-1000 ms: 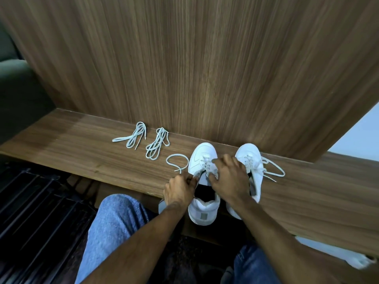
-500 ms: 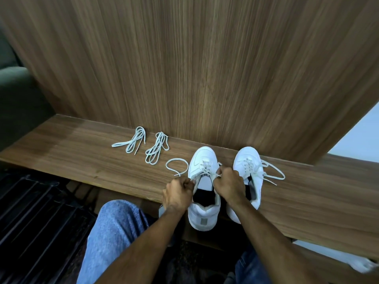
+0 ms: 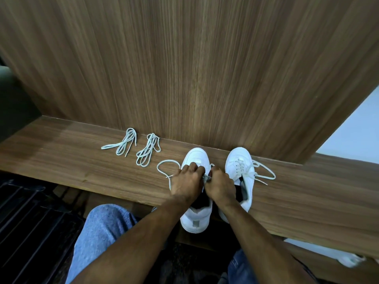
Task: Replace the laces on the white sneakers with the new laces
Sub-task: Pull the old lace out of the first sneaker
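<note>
A tall wood-grain panel (image 3: 184,68) rises directly behind the wooden worktop (image 3: 61,160), and the toes of both white sneakers sit close against its base. Two bundled new laces lie on the worktop to the left: the left bundle (image 3: 123,144) trails one loose end toward the left, and the right bundle (image 3: 148,149) lies just beside it, nearer the shoes. Between that bundle and the left sneaker (image 3: 195,219), a loose loop of old lace (image 3: 167,167) curls on the worktop and runs in under the left hand (image 3: 187,182). The right sneaker (image 3: 239,160) stands just beside the left one, still laced, its lace ends (image 3: 264,171) sprawled out to the right on the wood. The heels of both shoes overhang the near edge of the worktop. Below that edge are dark slats (image 3: 30,218) at the left, the person's blue-jeaned knee (image 3: 102,232), and a pale object (image 3: 348,259) at the far right that is too cut off to identify. Both forearms reach forward and meet over the left sneaker, covering its lace area and tongue. The left hand lies knuckles-up with fingers curled down onto the eyelet row; the right hand (image 3: 220,184) is fisted close against it, and the two pinch a short stretch of lace between them.
</note>
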Tool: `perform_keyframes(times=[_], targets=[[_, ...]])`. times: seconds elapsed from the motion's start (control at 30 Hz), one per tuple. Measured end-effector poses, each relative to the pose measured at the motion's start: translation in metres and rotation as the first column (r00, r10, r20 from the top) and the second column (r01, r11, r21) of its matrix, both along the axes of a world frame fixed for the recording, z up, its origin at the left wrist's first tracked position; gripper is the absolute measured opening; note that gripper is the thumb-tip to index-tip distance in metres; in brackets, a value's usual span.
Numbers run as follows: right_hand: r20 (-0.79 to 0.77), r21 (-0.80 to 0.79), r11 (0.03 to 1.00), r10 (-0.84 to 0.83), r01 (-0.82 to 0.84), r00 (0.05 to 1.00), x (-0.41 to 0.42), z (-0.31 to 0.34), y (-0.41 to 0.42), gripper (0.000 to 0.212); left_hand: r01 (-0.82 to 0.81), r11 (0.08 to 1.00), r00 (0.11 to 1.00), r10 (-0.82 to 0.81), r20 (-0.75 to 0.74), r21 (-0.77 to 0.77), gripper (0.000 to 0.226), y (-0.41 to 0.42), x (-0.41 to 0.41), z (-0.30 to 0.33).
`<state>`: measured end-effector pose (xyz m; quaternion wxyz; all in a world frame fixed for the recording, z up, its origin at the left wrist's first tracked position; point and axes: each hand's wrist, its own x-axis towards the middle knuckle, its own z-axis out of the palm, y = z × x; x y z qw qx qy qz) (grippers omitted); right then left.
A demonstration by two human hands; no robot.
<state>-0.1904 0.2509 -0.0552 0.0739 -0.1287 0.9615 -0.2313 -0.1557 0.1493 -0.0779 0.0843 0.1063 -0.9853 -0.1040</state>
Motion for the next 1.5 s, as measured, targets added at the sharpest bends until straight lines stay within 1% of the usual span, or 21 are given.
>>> perform_keyframes(times=[0.13, 0.2, 0.27, 0.3, 0.33, 0.4, 0.47, 0.53, 0.6, 0.7, 0.8, 0.87, 0.9, 0.93, 0.97, 1.0, 1.1, 1.23, 1.37, 1.43, 1.5], targets=[[-0.009, 0.003, 1.000, 0.006, -0.006, 1.000, 0.002, 0.000, 0.001, 0.041, -0.006, 0.999, 1.000, 0.006, 0.026, -0.033, 0.017, -0.004, -0.004, 0.014], [-0.020, 0.016, 1.000, 0.007, -0.007, 1.000, 0.003, -0.001, 0.001, 0.034, -0.211, 0.929, 0.972, 0.231, -0.033, 0.305, 0.012, -0.015, -0.006, 0.008], [-0.032, 0.053, 0.999, 0.005, -0.003, 0.999, 0.004, 0.000, 0.000, 0.029, -0.372, 0.517, 0.853, 0.518, 0.064, 0.771, 0.012, -0.031, -0.012, -0.006], [-0.041, 0.074, 0.997, 0.010, -0.007, 0.999, 0.005, 0.001, 0.000, 0.029, -0.358, 0.357, 0.814, 0.572, 0.100, 0.863, 0.012, -0.040, -0.017, -0.025], [-0.048, 0.089, 0.996, 0.017, -0.013, 0.999, 0.006, 0.002, -0.001, 0.030, -0.355, 0.312, 0.804, 0.582, 0.118, 0.881, 0.008, -0.046, -0.018, -0.038], [-0.056, 0.096, 0.995, 0.029, -0.024, 0.998, 0.006, 0.003, -0.002, 0.031, -0.315, 0.387, 0.836, 0.545, 0.060, 0.867, 0.010, -0.039, -0.017, -0.034], [-0.054, 0.094, 0.995, 0.036, -0.030, 0.998, 0.007, 0.005, -0.001, 0.031, -0.200, 0.563, 0.908, 0.414, -0.064, 0.802, 0.020, -0.027, -0.008, -0.007], [-0.042, 0.089, 0.995, 0.047, -0.043, 0.998, 0.007, 0.006, 0.000, 0.029, -0.073, 0.828, 0.971, 0.187, -0.151, 0.556, 0.019, -0.024, -0.005, -0.001], [-0.030, 0.080, 0.995, 0.053, -0.051, 0.998, 0.007, 0.008, 0.000, 0.029, 0.009, 0.981, 0.999, 0.000, -0.047, 0.196, 0.027, -0.021, -0.003, 0.002], [-0.027, 0.068, 0.996, 0.057, -0.055, 0.998, 0.010, 0.009, 0.001, 0.027, 0.045, 0.994, 0.999, -0.044, 0.007, -0.101, 0.031, -0.018, -0.002, 0.000], [-0.024, 0.074, 0.996, 0.054, -0.052, 0.998, 0.011, 0.009, 0.003, 0.030, 0.016, 0.993, 0.988, -0.033, -0.149, -0.116, 0.026, -0.017, -0.003, 0.004], [-0.025, 0.076, 0.996, 0.058, -0.056, 0.998, 0.012, 0.009, 0.003, 0.033, -0.190, 0.964, 0.913, 0.244, -0.327, 0.186, 0.013, -0.023, -0.003, 0.006], [-0.026, 0.076, 0.996, 0.058, -0.056, 0.998, 0.013, 0.009, 0.002, 0.035, -0.298, 0.843, 0.820, 0.466, -0.331, 0.448, 0.007, -0.030, -0.004, 0.011], [-0.031, 0.079, 0.995, 0.060, -0.058, 0.998, 0.013, 0.009, 0.002, 0.036, -0.344, 0.649, 0.710, 0.653, -0.265, 0.678, 0.005, -0.036, -0.006, 0.015], [-0.038, 0.084, 0.995, 0.064, -0.060, 0.997, 0.013, 0.008, 0.002, 0.037, -0.368, 0.513, 0.637, 0.746, -0.191, 0.776, 0.004, -0.044, -0.007, 0.015], [-0.045, 0.091, 0.994, 0.068, -0.063, 0.997, 0.013, 0.008, 0.002, 0.038, -0.405, 0.483, 0.634, 0.760, -0.143, 0.776, 0.005, -0.049, -0.007, 0.015], [-0.040, 0.102, 0.992, 0.077, -0.072, 0.996, 0.014, 0.009, 0.001, 0.038, -0.336, 0.697, 0.826, 0.541, -0.158, 0.633, 0.025, -0.048, 0.000, 0.009], [-0.026, 0.112, 0.990, 0.089, -0.085, 0.996, 0.014, 0.009, 0.000, 0.031, -0.051, 0.971, 0.988, 0.084, -0.133, 0.233, 0.032, -0.028, 0.006, 0.010], [-0.017, 0.105, 0.990, 0.096, -0.094, 0.995, 0.016, 0.011, -0.001, 0.029, 0.015, 0.998, 0.999, -0.013, 0.033, -0.056, 0.034, -0.010, 0.001, 0.006], [-0.011, 0.103, 0.991, 0.089, -0.087, 0.996, 0.016, 0.011, 0.000, 0.029, 0.021, 0.990, 1.000, -0.022, -0.008, -0.137, 0.031, -0.007, 0.000, 0.007], [-0.008, 0.110, 0.991, 0.080, -0.079, 0.997, 0.017, 0.011, 0.001, 0.028, -0.016, 0.996, 0.996, 0.008, -0.088, -0.090, 0.026, -0.008, -0.001, 0.011]])
